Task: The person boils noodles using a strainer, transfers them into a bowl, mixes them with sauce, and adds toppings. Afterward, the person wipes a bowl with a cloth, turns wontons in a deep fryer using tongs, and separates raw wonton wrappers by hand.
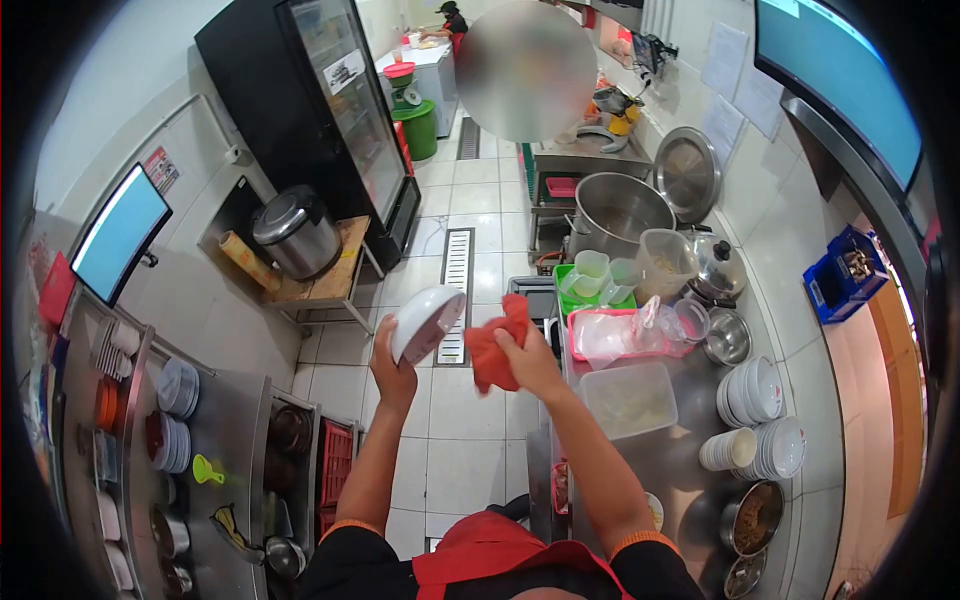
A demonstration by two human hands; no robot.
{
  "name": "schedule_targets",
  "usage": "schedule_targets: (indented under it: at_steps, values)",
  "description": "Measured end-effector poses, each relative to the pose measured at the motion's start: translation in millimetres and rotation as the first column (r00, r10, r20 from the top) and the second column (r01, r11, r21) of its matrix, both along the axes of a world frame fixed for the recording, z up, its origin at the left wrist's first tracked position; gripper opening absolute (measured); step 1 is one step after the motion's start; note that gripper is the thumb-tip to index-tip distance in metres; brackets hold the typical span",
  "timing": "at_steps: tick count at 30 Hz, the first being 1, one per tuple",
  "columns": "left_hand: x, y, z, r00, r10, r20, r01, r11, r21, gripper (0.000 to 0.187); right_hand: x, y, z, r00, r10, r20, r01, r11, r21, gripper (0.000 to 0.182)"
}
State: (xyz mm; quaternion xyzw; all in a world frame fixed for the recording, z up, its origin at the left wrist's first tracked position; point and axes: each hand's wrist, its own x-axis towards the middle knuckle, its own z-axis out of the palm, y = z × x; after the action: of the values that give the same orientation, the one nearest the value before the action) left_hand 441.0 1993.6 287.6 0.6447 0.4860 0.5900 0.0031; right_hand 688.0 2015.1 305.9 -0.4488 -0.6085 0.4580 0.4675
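Tilted on its side, a white bowl [428, 324] is held up by my left hand [392, 368], whose fingers are at its left edge. Its inside faces right, towards the cloth. My right hand [530, 362] grips a red cloth [497, 345], which hangs bunched from the fingers. Bowl and cloth are a small distance apart, both above the tiled floor [465, 400].
On the right, a steel counter [690, 480] carries a clear container [628, 400], a pink tray [590, 350], a large pot [622, 215] and stacked bowls [750, 390]. Left are a shelf with plates [177, 387] and a rice cooker [297, 233]. Another person [452, 18] is far back.
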Motion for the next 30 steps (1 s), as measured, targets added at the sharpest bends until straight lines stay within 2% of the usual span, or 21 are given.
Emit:
schedule_targets:
  at_steps: [2, 3, 5, 7, 8, 9, 10, 12, 13, 14, 15, 18, 19, 20, 21, 22, 23, 24, 26, 27, 30]
  values:
    - [28.3, -4.6, 5.5, 0.958, 0.000, 0.287, 0.022, 0.997, -0.076, 0.043, -16.2, -18.9, 41.1, 0.993, -0.067, 0.093, 0.048, 0.981, 0.189, 0.037]
    - [46.2, -10.7, 17.7, 0.956, 0.039, 0.291, 0.000, 0.991, -0.133, 0.037, -20.6, -18.3, 42.0, 0.949, -0.167, 0.267, 0.054, 0.921, 0.385, 0.038]
    - [75.4, -18.3, 35.8, 0.904, -0.043, 0.425, 0.096, 0.990, -0.105, 0.037, -26.0, -13.8, 37.6, 0.744, -0.434, 0.508, -0.067, 0.708, 0.703, 0.042]
    - [87.9, -18.2, 47.6, 0.839, -0.126, 0.529, 0.182, 0.982, -0.054, 0.038, -26.9, -16.7, 13.9, 0.813, -0.238, 0.531, -0.168, 0.778, 0.605, 0.043]
    - [87.9, -14.5, 48.3, 0.835, -0.120, 0.538, 0.201, 0.975, -0.094, 0.038, -25.1, -20.5, 10.0, 0.836, -0.134, 0.532, -0.226, 0.799, 0.557, 0.044]
    - [84.1, -12.3, 46.0, 0.830, -0.109, 0.547, 0.218, 0.966, -0.138, 0.039, -19.0, -23.8, 6.2, 0.792, -0.096, 0.603, -0.350, 0.738, 0.577, 0.057]
    - [81.1, -11.6, 44.8, 0.826, -0.093, 0.556, 0.233, 0.955, -0.186, 0.039, -10.8, -32.0, 11.1, 0.752, 0.093, 0.653, -0.417, 0.834, 0.362, 0.051]
    - [76.8, -6.4, 46.3, 0.622, -0.128, 0.773, 0.470, 0.850, -0.237, 0.039, 4.9, -44.1, 25.0, 0.949, 0.232, 0.214, -0.277, 0.937, 0.214, 0.034]
    - [71.8, -1.7, 36.5, 0.531, -0.120, 0.839, 0.560, 0.793, -0.240, 0.040, 10.9, -43.6, 14.9, 0.989, 0.136, -0.056, -0.131, 0.988, 0.082, 0.032]
    - [68.7, 3.2, 26.3, 0.431, -0.102, 0.896, 0.646, 0.729, -0.228, 0.040, 18.0, -39.2, 1.8, 0.954, -0.011, -0.301, -0.015, 0.996, -0.086, 0.031]
    - [67.4, 4.6, 16.1, 0.410, -0.151, 0.899, 0.721, 0.658, -0.218, 0.047, 25.9, -34.3, -9.6, 0.846, -0.193, -0.497, 0.062, 0.961, -0.268, 0.031]
    - [100.0, -20.2, 39.9, 0.361, -0.042, 0.932, 0.802, 0.524, -0.287, 0.054, 38.7, -39.0, 23.0, 0.906, -0.361, -0.223, 0.374, 0.927, 0.022, 0.032]
    - [111.7, -19.5, 24.5, 0.382, -0.097, 0.919, 0.797, 0.538, -0.274, 0.060, 36.9, -44.2, 34.8, 0.939, -0.333, 0.084, 0.328, 0.942, 0.066, 0.034]
    - [128.7, -26.2, 27.8, 0.341, -0.187, 0.921, 0.815, 0.547, -0.191, 0.067, 25.4, -41.7, 20.3, 0.886, -0.435, 0.159, 0.341, 0.845, 0.412, 0.035]
    - [140.6, -26.6, 18.1, 0.442, -0.261, 0.858, 0.785, 0.575, -0.230, 0.067, 17.9, -38.0, 1.8, 0.856, -0.407, 0.319, 0.250, 0.866, 0.433, 0.038]
    - [153.5, -25.7, 9.2, 0.530, -0.334, 0.780, 0.756, 0.603, -0.255, 0.067, 11.9, -48.0, 6.2, 0.823, -0.425, 0.377, 0.243, 0.863, 0.443, 0.031]
    - [165.4, -29.0, 15.1, 0.557, -0.342, 0.757, 0.737, 0.623, -0.261, 0.070, 17.5, -51.2, 9.5, 0.903, -0.284, 0.324, 0.143, 0.907, 0.396, 0.028]
    - [164.7, -23.7, 12.3, 0.518, -0.405, 0.754, 0.770, 0.605, -0.204, 0.070, 26.3, -52.7, 13.9, 0.957, -0.132, 0.259, 0.031, 0.932, 0.361, 0.025]
    - [163.3, -26.1, 25.2, 0.416, -0.386, 0.824, 0.828, 0.534, -0.168, 0.068, 51.5, -64.8, 40.9, 0.889, 0.160, 0.429, -0.212, 0.974, 0.076, 0.022]
    - [161.1, -27.3, 30.1, 0.360, -0.384, 0.850, 0.866, 0.477, -0.151, 0.067, 61.9, -71.4, 47.8, 0.824, 0.324, 0.465, -0.322, 0.943, -0.087, 0.021]
    - [156.2, -22.4, 22.5, 0.337, -0.352, 0.873, 0.909, 0.365, -0.203, 0.065, 86.4, -86.1, 29.7, 0.790, 0.280, 0.546, -0.443, 0.876, 0.192, 0.018]
